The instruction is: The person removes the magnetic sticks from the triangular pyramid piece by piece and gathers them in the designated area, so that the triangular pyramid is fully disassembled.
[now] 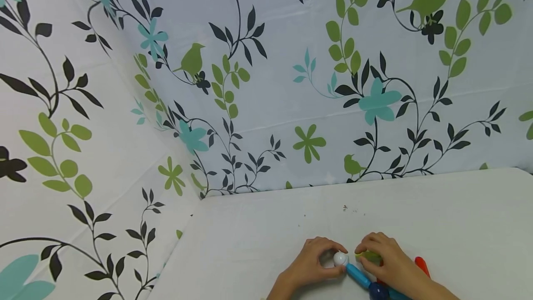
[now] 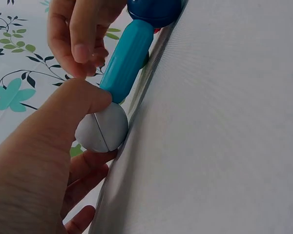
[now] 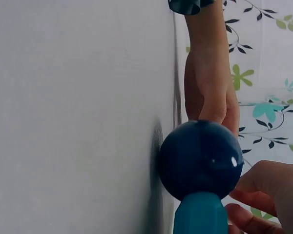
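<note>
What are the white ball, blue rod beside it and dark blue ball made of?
White ball: smooth, probably plastic, with a seam. Blue rod: satin, likely moulded plastic, faintly ridged. Dark blue ball: glossy, bright highlight; perhaps plastic or coated metal.

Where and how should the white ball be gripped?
Pinch the white ball across its round sides, probably best from the person's left: the blue rod joins it at lower right in the head view, with no rod on its left. The left hand pinches it from there.
</note>
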